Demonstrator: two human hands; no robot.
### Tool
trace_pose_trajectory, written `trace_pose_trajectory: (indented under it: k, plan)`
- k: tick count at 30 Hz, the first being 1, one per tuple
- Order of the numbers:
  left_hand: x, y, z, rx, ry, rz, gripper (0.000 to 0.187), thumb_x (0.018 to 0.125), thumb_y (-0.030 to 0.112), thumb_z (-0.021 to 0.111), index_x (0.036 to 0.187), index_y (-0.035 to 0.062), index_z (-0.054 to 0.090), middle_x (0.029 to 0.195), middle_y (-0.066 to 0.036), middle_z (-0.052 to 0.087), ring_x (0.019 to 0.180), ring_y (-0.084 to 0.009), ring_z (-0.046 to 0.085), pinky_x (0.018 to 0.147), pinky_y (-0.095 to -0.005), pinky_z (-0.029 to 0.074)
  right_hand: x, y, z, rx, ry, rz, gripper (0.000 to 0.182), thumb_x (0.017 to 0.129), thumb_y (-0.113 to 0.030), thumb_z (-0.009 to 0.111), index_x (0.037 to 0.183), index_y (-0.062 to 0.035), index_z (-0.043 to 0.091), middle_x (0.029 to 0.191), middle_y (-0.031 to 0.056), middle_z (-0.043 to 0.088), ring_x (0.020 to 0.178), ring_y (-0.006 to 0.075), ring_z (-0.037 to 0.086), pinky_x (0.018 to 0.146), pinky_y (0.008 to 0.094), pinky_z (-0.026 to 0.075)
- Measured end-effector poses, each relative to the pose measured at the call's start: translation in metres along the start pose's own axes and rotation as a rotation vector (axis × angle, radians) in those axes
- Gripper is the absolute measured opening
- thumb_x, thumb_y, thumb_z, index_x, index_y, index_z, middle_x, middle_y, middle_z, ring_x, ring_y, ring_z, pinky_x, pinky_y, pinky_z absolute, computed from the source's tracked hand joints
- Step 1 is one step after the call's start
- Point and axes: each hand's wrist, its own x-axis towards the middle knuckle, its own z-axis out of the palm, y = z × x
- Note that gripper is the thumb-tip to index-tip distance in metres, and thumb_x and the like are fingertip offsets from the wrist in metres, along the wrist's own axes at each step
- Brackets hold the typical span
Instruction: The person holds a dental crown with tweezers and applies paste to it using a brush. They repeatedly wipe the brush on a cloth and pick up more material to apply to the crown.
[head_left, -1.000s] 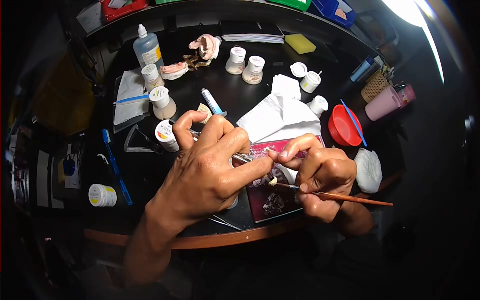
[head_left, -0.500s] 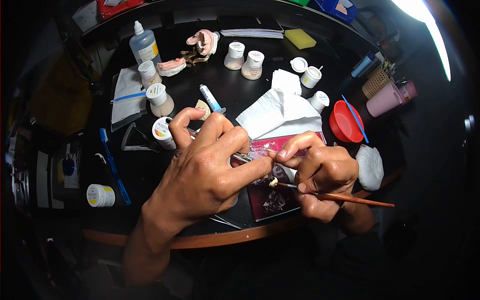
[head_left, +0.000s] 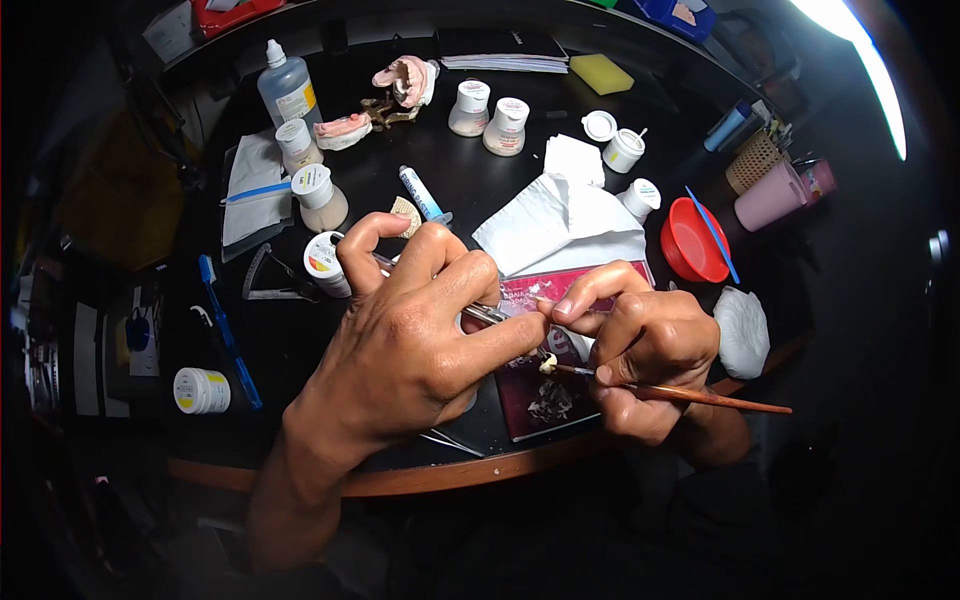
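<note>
My left hand (head_left: 420, 330) is closed around metal forceps (head_left: 484, 313), mostly hidden by the fingers. At their tip sits a small cream-coloured dental crown (head_left: 547, 365). Pinched in my right hand (head_left: 655, 345) is a fine brush with a wooden handle (head_left: 715, 398); its tip points left and meets the crown, though exact contact is too small to tell. The fingertips of both hands come together just above the crown. Below them lies a dark red glass slab (head_left: 525, 415) with whitish smears, partly covered by the hands.
White tissues (head_left: 530, 225) lie behind the slab. To the right stand a red bowl (head_left: 690, 245) with a blue stick and a white pad (head_left: 740, 335). Powder jars (head_left: 320, 200), a syringe (head_left: 420, 193) and dental models (head_left: 408, 82) are farther back. Tweezers (head_left: 455, 443) rest near the wooden edge.
Almost nothing differs. The brush and my right hand have shifted very slightly to the right, as has the whole scene on that side.
</note>
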Motion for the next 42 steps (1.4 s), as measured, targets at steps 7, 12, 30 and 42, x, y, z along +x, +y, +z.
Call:
trace_pose_trajectory:
  k: [7,12,30,42]
  plan:
    - [0.0002,0.0013,-0.0002,-0.003,-0.001,-0.006,0.031,0.077,0.013,0.083,0.105,0.0266,0.086,0.084,0.004,0.055,0.091,-0.0194,0.057,0.104,-0.0544,0.029,0.0004,-0.0022,-0.0004,0.029,0.003,0.002,0.02,0.063,0.011,0.065,0.067,-0.0047,0.054,0.073,0.0088,0.064,0.108,0.0417,0.073,0.097,0.052,0.067]
    - [-0.0001,0.0021,0.0,0.012,0.005,-0.002,0.029,0.077,0.014,0.083,0.102,0.0268,0.086,0.084,0.004,0.054,0.091,-0.0191,0.057,0.104,-0.0546,0.029,0.0019,-0.0035,0.0001,0.03,-0.002,0.021,0.022,0.064,0.012,0.065,0.066,-0.0052,0.051,0.072,0.0086,0.064,0.108,0.0421,0.073,0.096,0.0512,0.067]
    - [-0.0012,0.0064,0.0026,0.109,0.031,0.007,0.027,0.069,0.017,0.084,0.093,0.028,0.084,0.083,0.006,0.052,0.09,-0.0171,0.057,0.104,-0.0568,0.031,0.0025,-0.0059,0.0011,-0.033,-0.017,0.08,0.023,0.061,0.011,0.064,0.065,-0.0068,0.051,0.069,0.0047,0.064,0.107,0.0398,0.075,0.093,0.0424,0.066]
    - [-0.0009,0.0053,0.0032,0.112,0.043,0.014,0.022,0.072,0.017,0.083,0.092,0.0279,0.084,0.082,0.006,0.051,0.088,-0.017,0.056,0.103,-0.0561,0.031,0.004,-0.0035,0.0007,-0.026,-0.018,0.048,0.023,0.061,0.012,0.065,0.065,-0.0058,0.051,0.071,0.0053,0.065,0.109,0.0401,0.075,0.093,0.0428,0.066]
